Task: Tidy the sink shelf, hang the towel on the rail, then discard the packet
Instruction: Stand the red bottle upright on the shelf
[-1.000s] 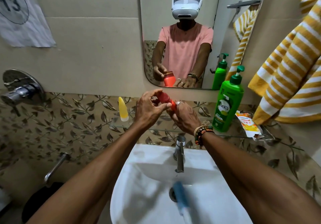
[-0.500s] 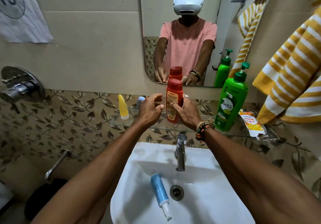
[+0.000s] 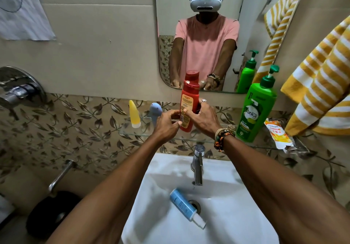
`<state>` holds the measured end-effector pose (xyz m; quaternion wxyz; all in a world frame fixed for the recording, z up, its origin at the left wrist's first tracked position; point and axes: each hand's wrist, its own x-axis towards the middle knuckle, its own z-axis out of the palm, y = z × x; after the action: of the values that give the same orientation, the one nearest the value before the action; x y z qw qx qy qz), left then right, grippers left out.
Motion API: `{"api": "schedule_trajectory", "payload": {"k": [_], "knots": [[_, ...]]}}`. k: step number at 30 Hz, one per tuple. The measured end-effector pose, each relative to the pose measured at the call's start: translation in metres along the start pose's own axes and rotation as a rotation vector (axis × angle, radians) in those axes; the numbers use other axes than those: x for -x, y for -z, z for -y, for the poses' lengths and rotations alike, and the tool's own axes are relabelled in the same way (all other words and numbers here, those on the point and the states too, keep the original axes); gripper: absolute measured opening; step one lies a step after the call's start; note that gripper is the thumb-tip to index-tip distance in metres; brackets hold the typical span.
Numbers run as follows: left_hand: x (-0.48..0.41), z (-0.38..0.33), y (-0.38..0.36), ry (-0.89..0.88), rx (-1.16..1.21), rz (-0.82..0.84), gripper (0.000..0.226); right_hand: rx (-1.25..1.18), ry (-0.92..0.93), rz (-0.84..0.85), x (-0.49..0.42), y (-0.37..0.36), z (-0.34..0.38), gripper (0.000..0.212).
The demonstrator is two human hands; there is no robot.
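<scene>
A red bottle [image 3: 190, 99] stands upright on the glass shelf [image 3: 130, 132] below the mirror, leaning slightly. My right hand [image 3: 205, 119] holds its lower half, thumb on the label and fingers behind it. My left hand [image 3: 166, 125] pinches the bottle's lower left edge with curled fingers. An orange and white packet [image 3: 278, 133] lies at the shelf's right end. The yellow and white striped towel [image 3: 322, 77] hangs at the far right; a metal rail shows only in the mirror.
On the shelf stand a small yellow bottle [image 3: 134, 116], a blue-grey item [image 3: 156, 111] and a green pump bottle [image 3: 255, 111]. A blue tube [image 3: 182, 204] lies in the white sink [image 3: 238, 217] by the drain, in front of the tap [image 3: 198, 165].
The red bottle went from lying across my hands to standing upright on the shelf. Both hands have closed in on its lower half.
</scene>
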<state>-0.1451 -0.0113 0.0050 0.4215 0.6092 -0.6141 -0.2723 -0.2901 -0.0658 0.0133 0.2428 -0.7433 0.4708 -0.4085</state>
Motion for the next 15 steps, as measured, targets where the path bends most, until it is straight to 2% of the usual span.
{"api": "schedule_trajectory", "payload": {"k": [8,15], "knots": [[0.0003,0.0062,-0.0029,0.031,-0.049,0.022,0.056,0.087,0.032,0.029,0.0002,0.0002,0.003,0.046],[0.0016,0.0071,-0.0043,0.054,-0.05,0.069,0.055,0.117,0.011,0.029,0.001,-0.0017,0.0049,0.046]]}}
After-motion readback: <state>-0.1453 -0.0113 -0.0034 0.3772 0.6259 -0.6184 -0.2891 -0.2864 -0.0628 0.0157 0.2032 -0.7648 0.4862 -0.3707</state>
